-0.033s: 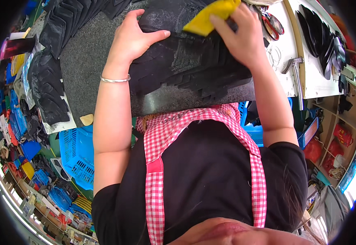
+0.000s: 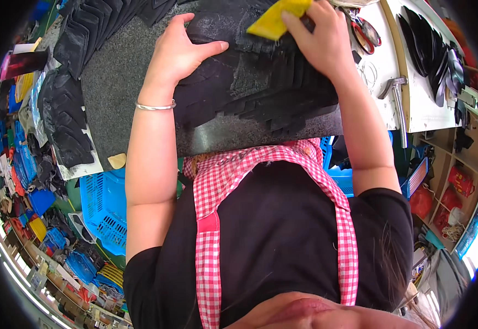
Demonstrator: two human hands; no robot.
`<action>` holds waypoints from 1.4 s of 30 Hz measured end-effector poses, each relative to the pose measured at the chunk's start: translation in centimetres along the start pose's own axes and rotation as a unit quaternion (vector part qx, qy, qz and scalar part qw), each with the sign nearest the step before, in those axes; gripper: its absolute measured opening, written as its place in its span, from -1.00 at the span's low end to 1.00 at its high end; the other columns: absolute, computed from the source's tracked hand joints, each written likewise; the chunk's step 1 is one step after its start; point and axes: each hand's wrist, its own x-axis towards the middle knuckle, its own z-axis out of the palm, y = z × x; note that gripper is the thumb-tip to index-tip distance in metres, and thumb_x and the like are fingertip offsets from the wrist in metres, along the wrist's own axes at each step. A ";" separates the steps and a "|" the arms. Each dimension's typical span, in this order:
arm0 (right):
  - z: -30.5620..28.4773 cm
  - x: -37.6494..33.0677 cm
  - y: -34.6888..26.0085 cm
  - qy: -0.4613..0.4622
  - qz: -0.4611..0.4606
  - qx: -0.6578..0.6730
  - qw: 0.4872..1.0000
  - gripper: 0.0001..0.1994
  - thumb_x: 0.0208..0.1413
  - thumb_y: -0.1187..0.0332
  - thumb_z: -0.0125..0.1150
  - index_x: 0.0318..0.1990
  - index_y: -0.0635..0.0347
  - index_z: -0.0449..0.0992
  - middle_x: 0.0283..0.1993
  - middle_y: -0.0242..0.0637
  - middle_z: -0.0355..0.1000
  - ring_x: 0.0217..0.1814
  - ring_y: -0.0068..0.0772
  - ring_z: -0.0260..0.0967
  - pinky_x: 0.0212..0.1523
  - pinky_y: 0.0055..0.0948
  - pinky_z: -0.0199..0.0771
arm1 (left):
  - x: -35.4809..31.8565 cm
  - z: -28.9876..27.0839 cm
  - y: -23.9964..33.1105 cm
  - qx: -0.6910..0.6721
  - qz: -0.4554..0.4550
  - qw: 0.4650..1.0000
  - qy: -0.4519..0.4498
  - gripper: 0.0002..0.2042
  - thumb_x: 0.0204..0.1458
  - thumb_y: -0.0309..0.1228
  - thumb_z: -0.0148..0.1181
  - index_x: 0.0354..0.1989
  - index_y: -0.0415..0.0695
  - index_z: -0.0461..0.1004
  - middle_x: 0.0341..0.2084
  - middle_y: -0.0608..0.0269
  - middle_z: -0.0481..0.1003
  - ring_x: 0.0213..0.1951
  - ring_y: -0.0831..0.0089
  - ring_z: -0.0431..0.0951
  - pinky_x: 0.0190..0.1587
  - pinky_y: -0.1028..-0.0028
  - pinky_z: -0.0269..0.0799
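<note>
Black cut pieces point(image 2: 272, 93), flat and ridged like shoe-sole parts, lie fanned in an overlapping stack on the grey felt-topped bench point(image 2: 112, 93), right against its near edge and close to the person's pink checked apron point(image 2: 217, 181). The left hand point(image 2: 181, 52) rests on the left end of the stack, palm down, fingers curled loosely over the far side and the thumb stretched out to the right along the top; that spread grip looks meant to pin the pile so it does not slide or fan out further. A silver bangle point(image 2: 155, 106) sits on that wrist. The right hand point(image 2: 318, 41) presses down on the right part of the stack, its fingers held together and bent over a yellow piece point(image 2: 276, 19), which is pinned under the fingertips against the black material; whether it is a cloth, a sponge or a sheet of paper is hard to say at this angle, near the rim of the fisheye view. More black ridged pieces point(image 2: 66, 118) lie laid out in rows at the left of the bench, apart from the stack in hand. To the right, a white board point(image 2: 414, 109) carries dark leaf-shaped cut-outs point(image 2: 428, 46), with a metal hammer point(image 2: 395, 104) lying beside it and red-handled scissors point(image 2: 364, 34) just beyond the right hand. Blue plastic crates point(image 2: 104, 205) stand on the floor below.
</note>
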 end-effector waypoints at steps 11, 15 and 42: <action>-4.2 2.2 0.1 0.027 0.044 -0.087 0.995 -0.81 0.12 0.38 0.37 -0.18 0.32 0.67 -0.22 -0.03 0.55 -0.14 -0.04 0.52 -0.09 -0.12 0.49 | -1.9 1.7 0.7 -0.124 0.004 0.991 0.058 -0.15 -0.20 -0.31 0.63 0.29 -0.32 0.31 0.07 -0.17 0.58 0.08 0.09 0.64 0.18 0.25 0.53; -7.7 3.1 -1.9 0.026 0.243 0.106 0.964 -0.80 0.22 0.38 0.34 -0.13 0.36 0.67 -0.35 -0.22 0.63 -0.30 -0.49 0.52 -0.25 -0.38 0.51 | -1.6 1.4 1.5 -0.399 -0.044 0.916 -0.006 -0.24 -0.11 -0.52 0.57 0.28 -0.39 0.27 0.02 -0.06 0.60 -0.04 0.27 0.68 0.07 0.32 0.61; -7.2 4.1 9.8 0.093 0.174 0.034 0.980 -0.58 0.29 0.18 0.34 0.11 0.36 0.63 0.05 -0.16 0.66 0.06 -0.45 0.52 0.17 -0.44 0.39 | -24.9 -24.7 -39.3 -0.388 -0.284 0.698 0.530 -0.52 0.02 -0.43 0.53 0.08 -0.40 0.54 0.03 0.00 0.61 -0.04 0.12 0.66 0.02 0.15 0.62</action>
